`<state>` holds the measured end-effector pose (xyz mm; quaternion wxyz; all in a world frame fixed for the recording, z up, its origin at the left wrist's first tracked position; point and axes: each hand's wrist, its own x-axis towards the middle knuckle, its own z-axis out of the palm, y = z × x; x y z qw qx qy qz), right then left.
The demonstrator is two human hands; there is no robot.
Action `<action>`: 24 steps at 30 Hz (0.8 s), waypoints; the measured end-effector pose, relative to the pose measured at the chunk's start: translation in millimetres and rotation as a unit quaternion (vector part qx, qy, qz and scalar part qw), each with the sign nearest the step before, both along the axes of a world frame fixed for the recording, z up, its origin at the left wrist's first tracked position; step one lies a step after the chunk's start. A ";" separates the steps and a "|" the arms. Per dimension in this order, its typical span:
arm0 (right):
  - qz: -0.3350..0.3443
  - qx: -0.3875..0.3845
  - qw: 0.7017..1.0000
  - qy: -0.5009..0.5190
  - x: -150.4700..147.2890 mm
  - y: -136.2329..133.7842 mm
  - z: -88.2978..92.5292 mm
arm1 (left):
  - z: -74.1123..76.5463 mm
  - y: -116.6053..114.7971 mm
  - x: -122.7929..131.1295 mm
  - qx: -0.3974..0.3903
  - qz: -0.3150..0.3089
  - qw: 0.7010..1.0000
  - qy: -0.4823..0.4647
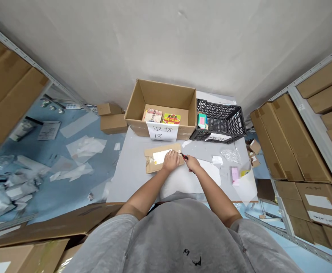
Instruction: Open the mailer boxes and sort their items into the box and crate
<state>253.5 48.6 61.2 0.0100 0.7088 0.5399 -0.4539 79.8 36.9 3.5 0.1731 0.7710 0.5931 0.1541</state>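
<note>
A flat cardboard box with a white label and clear tape lies on the table in front of me. My left hand presses on the right part of this box, fingers bent and close together, holding it down. In my right hand is a red and black utility knife, my fingers wrapped round its handle. The knife's tip points left and meets the taped right end of the box. Under my forearms lies a white plastic bag or sheet, partly hidden by them.
Behind the box stand an open carton holding small packages and a black plastic crate with a teal box inside. Bubble wrap and a pink item lie at right. Shelves of cartons flank the table.
</note>
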 end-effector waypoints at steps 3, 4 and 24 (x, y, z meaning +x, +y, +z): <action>0.010 -0.023 1.000 -0.002 7.9 -3.6 3.7 | 3.3 -2.1 1.8 0.006 0.002 1.000 0.000; 0.010 -0.030 0.999 0.010 11.9 -6.8 5.2 | 4.7 -2.6 1.9 0.008 0.005 1.000 0.000; 0.017 0.104 0.984 -0.145 33.6 -27.0 -99.2 | -6.2 -25.3 -75.0 -0.017 0.063 0.995 0.081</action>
